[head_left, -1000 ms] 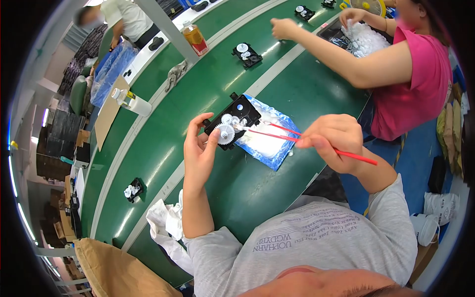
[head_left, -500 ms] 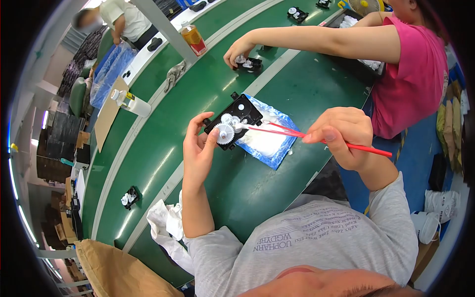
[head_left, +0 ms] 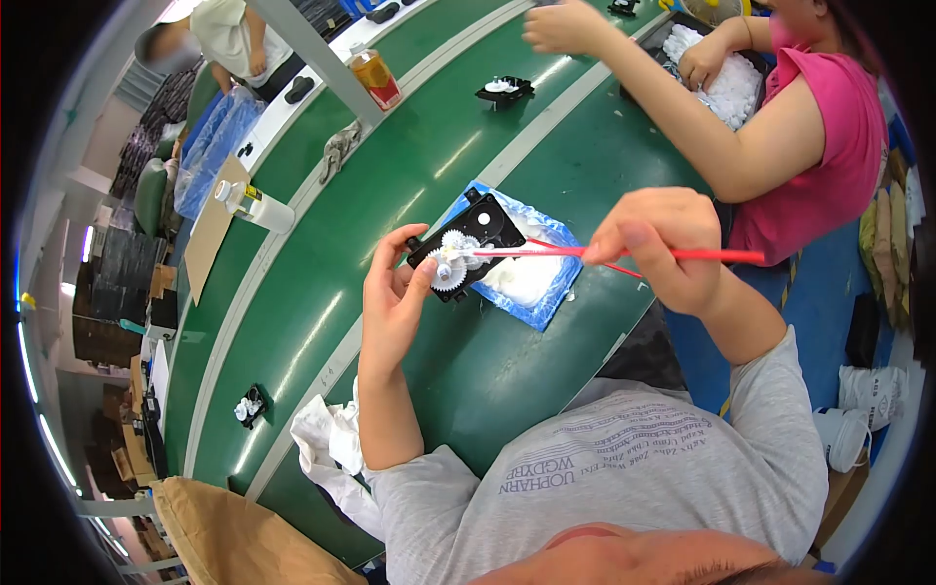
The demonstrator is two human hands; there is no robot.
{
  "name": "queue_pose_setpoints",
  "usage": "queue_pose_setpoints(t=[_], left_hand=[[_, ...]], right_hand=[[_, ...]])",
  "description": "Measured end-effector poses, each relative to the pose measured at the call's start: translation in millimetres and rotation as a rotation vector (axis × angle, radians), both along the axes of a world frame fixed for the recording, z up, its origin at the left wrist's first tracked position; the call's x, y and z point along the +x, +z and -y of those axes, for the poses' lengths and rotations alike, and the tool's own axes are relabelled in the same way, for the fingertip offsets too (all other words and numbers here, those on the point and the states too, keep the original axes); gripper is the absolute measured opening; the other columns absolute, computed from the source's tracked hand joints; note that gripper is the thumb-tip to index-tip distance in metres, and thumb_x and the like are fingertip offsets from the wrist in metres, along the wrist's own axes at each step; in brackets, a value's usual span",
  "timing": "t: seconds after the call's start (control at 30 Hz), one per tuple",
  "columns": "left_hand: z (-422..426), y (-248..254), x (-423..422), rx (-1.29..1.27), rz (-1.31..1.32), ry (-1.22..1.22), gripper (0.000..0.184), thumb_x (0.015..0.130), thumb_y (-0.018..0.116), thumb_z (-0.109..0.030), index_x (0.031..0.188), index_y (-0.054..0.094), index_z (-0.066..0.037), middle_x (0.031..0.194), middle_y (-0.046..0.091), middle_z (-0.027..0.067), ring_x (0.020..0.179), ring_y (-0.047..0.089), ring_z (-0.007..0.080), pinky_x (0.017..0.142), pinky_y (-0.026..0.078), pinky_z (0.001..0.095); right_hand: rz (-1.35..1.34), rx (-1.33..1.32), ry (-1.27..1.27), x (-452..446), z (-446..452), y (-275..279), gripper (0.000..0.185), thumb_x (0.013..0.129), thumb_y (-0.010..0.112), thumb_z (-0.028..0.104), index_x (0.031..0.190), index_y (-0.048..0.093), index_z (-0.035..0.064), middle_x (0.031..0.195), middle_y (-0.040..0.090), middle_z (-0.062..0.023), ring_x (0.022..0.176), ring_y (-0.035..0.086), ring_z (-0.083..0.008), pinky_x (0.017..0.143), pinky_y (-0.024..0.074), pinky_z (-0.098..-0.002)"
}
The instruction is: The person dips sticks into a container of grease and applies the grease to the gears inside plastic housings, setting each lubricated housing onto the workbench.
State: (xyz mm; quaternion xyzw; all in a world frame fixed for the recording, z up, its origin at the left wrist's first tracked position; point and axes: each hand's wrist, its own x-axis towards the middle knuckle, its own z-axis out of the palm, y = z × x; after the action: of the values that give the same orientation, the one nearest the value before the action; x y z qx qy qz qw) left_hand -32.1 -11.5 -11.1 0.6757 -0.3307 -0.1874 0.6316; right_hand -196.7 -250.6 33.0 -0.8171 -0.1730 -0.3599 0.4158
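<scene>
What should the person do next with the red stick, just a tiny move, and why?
Maybe dab the long red stick gently on the white gears, I think. Its far end is already right over them, the right hand is gripping it, and the left hand is holding the black case under the gears.

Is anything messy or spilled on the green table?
Maybe one thing: a crumpled rag lies near the orange bottle, as if left behind. The white stuff seems to sit on its blue sheet, so I see no clear spill.
</scene>
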Motion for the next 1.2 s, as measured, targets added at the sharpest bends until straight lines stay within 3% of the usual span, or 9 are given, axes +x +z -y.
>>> queue_pose_setpoints(t=[0.17,0.27,0.47,0.7,0.77,0.87,1.0,1.1,1.2], left_hand=[[-8.0,0.2,6.8,-0.008,-0.019,0.012,0.038,0.092,0.060,-0.008,0.127,0.050,0.002,0.107,0.052,0.0057,0.084,0.058,0.0067,0.065,0.050,0.0203],[-7.4,-0.3,9.2,-0.046,-0.059,0.006,0.039,0.092,0.061,-0.010,0.127,0.051,0.002,0.106,0.051,0.0045,0.087,0.058,0.0078,0.067,0.053,0.0205],[-13.7,-3.2,16.9,-0.071,-0.101,0.002,0.039,0.093,0.061,-0.007,0.129,0.049,0.003,0.113,0.053,0.0088,0.088,0.062,0.0091,0.067,0.052,0.0226],[-10.9,-2.3,12.0,0.030,0.032,0.079,0.039,0.092,0.061,-0.006,0.128,0.049,0.002,0.114,0.052,0.0086,0.082,0.062,0.0069,0.064,0.047,0.0187],[-10.3,-1.8,8.9,0.033,0.050,0.074,0.038,0.093,0.061,-0.008,0.128,0.050,0.001,0.110,0.052,0.0065,0.088,0.061,0.0087,0.066,0.050,0.0207],[-7.0,-4.7,5.8,0.015,0.063,0.082,0.036,0.093,0.060,-0.008,0.127,0.050,0.002,0.108,0.053,0.0062,0.088,0.060,0.0089,0.067,0.050,0.0209],[-5.9,0.2,-1.8,0.078,0.090,0.108,0.035,0.094,0.059,-0.005,0.126,0.049,0.002,0.110,0.055,0.0080,0.082,0.061,0.0087,0.067,0.049,0.0209],[-6.3,1.8,-4.8,0.111,0.181,0.119,0.035,0.094,0.060,-0.005,0.127,0.049,0.000,0.100,0.060,0.0067,0.077,0.061,0.0070,0.055,0.042,0.0184],[-4.8,0.2,-3.6,0.057,0.188,0.130,0.035,0.093,0.060,-0.004,0.126,0.050,0.000,0.101,0.060,0.0060,0.076,0.060,0.0066,0.054,0.041,0.0182]], right_hand=[[-0.126,0.276,-0.037,-4.2,7.8,-3.8,0.035,0.098,0.046,0.010,0.073,0.067,-0.0023,0.070,0.068,-0.0122,0.059,0.065,-0.0214,0.055,0.0515,-0.0295],[0.012,0.043,-0.005,-5.9,10.3,-7.5,0.027,0.095,0.054,0.006,0.074,0.068,-0.0023,0.070,0.068,-0.0103,0.058,0.065,-0.0203,0.055,0.0520,-0.0302],[0.021,-0.088,-0.046,-17.4,10.6,-4.6,0.019,0.090,0.059,0.004,0.073,0.068,0.0002,0.069,0.067,-0.0103,0.058,0.064,-0.0206,0.053,0.0502,-0.0298],[0.049,-0.032,0.012,-17.7,6.2,-8.9,0.014,0.086,0.062,0.003,0.074,0.068,0.0005,0.067,0.066,-0.0097,0.056,0.063,-0.0220,0.051,0.0491,-0.0306],[0.072,-0.092,-0.015,-15.3,2.8,-11.3,0.011,0.085,0.064,0.003,0.074,0.067,0.0004,0.067,0.065,-0.0099,0.056,0.062,-0.0224,0.051,0.0490,-0.0312],[0.035,-0.213,-0.066,-13.1,-3.5,-13.8,0.022,0.091,0.056,0.008,0.075,0.070,0.0004,0.069,0.067,-0.0104,0.060,0.065,-0.0210,0.054,0.0524,-0.0293],[-0.023,-0.271,-0.105,-15.3,-4.4,-5.1,0.018,0.089,0.058,0.007,0.077,0.070,0.0006,0.070,0.067,-0.0099,0.060,0.065,-0.0212,0.054,0.0522,-0.0300],[-0.024,-0.298,-0.097,-14.1,-3.7,-4.1,0.016,0.088,0.060,0.008,0.077,0.070,0.0010,0.069,0.066,-0.0092,0.061,0.065,-0.0217,0.054,0.0523,-0.0308],[0.046,-0.312,-0.015,-8.6,-6.3,-10.7,0.012,0.086,0.063,0.007,0.077,0.069,0.0015,0.071,0.066,-0.0089,0.061,0.065,-0.0223,0.054,0.0526,-0.0317]])
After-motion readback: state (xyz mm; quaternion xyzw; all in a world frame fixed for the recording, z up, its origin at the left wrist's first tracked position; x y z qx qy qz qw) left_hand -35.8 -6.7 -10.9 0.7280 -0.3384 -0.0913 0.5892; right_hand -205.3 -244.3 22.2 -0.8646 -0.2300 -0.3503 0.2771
